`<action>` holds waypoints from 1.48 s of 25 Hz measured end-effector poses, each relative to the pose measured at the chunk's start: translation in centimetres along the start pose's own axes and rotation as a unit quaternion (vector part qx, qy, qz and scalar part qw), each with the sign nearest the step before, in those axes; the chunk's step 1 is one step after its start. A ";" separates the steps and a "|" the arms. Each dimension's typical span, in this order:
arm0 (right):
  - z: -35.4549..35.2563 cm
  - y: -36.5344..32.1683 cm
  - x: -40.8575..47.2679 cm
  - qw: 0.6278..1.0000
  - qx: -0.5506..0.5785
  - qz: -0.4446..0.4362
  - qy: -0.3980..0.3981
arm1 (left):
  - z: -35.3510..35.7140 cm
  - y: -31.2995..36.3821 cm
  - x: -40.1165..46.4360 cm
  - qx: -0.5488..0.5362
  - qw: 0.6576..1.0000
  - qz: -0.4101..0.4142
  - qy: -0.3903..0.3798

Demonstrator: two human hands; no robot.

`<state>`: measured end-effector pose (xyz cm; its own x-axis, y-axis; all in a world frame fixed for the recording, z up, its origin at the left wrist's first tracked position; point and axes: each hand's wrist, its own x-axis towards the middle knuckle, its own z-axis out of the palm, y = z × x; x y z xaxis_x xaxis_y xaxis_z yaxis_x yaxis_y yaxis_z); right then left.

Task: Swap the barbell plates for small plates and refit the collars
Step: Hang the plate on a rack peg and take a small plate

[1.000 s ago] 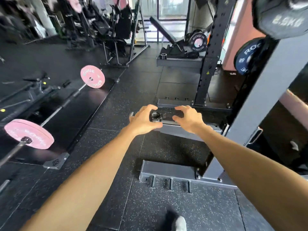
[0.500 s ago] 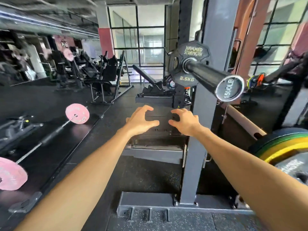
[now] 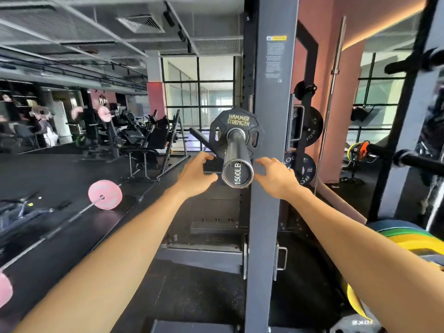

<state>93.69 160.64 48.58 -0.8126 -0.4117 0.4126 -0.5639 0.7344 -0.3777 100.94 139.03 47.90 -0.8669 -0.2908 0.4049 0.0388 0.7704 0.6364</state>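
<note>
The barbell sleeve (image 3: pixel 236 159) points straight at me, bare from its end cap back to the small black plate (image 3: pixel 236 123), so that length is free. My left hand (image 3: pixel 195 173) has open air on its side. My right hand (image 3: pixel 276 177) is cramped: the grey rack upright (image 3: pixel 269 212) stands just beside the sleeve, close behind my fingers (image 3: pixel 263 162). The stacked plates (image 3: pixel 408 239) lie low to my right.

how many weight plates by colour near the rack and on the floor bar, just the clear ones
Black Hammer Strength plate on the racked bar: 1
Pink plates on the floor bar: 2
Dark plates stored behind the upright: 2
Total: 5
</note>
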 end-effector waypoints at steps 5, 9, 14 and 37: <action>-0.9 0.7 6.2 0.999 0.012 0.017 0.035 | -0.4 -0.8 6.9 0.019 0.999 0.022 0.044; -0.9 1.5 11.4 0.997 0.028 0.054 0.055 | -0.2 -0.1 12.1 0.025 0.998 0.003 0.055; 0.1 2.1 17.0 0.992 0.086 0.080 0.043 | 1.5 0.6 17.9 0.037 0.999 0.013 0.038; -3.5 -1.5 7.1 0.989 0.052 0.100 0.100 | -0.9 5.6 5.3 0.168 0.959 -0.035 0.224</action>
<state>89.29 158.56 54.96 -0.8695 -0.1412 0.4733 -0.4155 0.7270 -0.5466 96.99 141.36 54.20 -0.5575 -0.5049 0.6590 -0.2399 0.8579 0.4544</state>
